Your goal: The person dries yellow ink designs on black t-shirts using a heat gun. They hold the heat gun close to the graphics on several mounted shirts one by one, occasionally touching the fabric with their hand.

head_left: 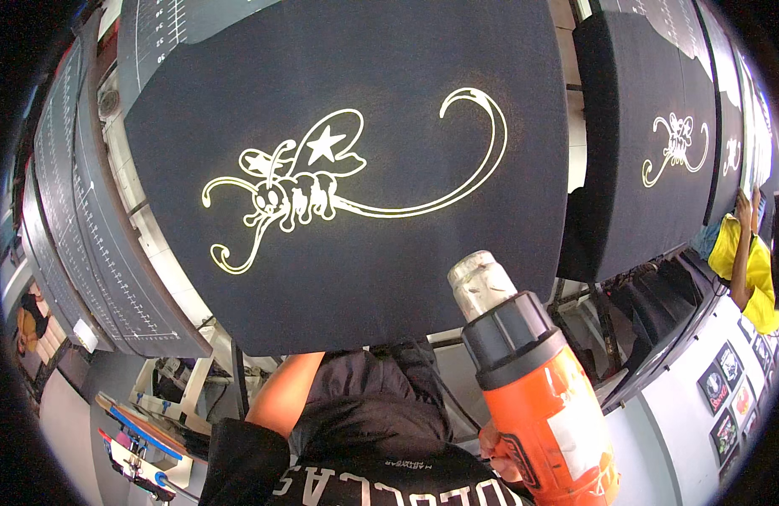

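Note:
My right hand is closed round the handle of an orange heat gun, seen at the lower right. Its worn metal nozzle points up and to the left, over the near part of a black garment. That cloth lies flat on a printing board and bears a pale yellowish-white winged-insect print with stars on the wings and a long curling tail. From my left arm only the bare forearm shows. It reaches to the board's near edge, where my left hand is hidden.
On the right, another board carries a black garment with a smaller insect print. Dark boards with white ruler marks stand on the left. A person in a yellow top is at the far right. Blue-edged screen-printing gear sits lower left.

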`<state>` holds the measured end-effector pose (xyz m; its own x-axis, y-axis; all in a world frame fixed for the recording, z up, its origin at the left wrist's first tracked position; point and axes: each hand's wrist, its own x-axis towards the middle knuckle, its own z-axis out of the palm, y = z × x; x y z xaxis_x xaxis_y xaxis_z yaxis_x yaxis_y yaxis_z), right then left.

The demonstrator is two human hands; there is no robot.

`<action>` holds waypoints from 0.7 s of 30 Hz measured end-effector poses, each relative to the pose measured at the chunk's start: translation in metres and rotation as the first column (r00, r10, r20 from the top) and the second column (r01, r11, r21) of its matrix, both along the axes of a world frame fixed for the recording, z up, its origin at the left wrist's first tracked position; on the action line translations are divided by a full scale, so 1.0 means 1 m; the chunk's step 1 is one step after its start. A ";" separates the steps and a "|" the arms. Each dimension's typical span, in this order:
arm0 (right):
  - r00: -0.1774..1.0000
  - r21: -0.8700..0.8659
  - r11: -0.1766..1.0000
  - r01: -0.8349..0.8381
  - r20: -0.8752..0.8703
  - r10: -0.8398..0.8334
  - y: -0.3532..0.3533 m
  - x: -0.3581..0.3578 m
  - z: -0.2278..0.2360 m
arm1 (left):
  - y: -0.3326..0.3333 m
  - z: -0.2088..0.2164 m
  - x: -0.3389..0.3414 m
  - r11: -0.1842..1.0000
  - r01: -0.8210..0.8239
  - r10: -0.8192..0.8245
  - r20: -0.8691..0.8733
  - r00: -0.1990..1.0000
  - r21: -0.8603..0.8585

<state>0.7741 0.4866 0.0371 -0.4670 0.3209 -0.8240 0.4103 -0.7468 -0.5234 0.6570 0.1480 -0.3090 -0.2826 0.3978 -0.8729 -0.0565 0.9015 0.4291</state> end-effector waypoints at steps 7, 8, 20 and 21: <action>1.000 -0.012 1.000 -0.016 0.012 0.016 0.007 -0.006 -0.007 | 0.004 0.010 0.010 0.997 0.067 -0.061 0.135 0.989 -0.040; 1.000 -0.016 1.000 -0.017 0.014 0.017 0.007 -0.007 -0.007 | 0.004 0.011 0.011 0.996 0.081 -0.074 0.151 0.986 -0.044; 0.998 -0.010 0.998 -0.057 0.018 0.057 0.014 -0.020 -0.010 | 0.013 0.019 0.026 0.979 0.197 -0.177 0.288 0.941 -0.044; 0.998 -0.007 0.999 -0.054 0.020 0.054 0.013 -0.020 -0.010 | 0.013 0.019 0.027 0.977 0.208 -0.188 0.296 0.937 -0.040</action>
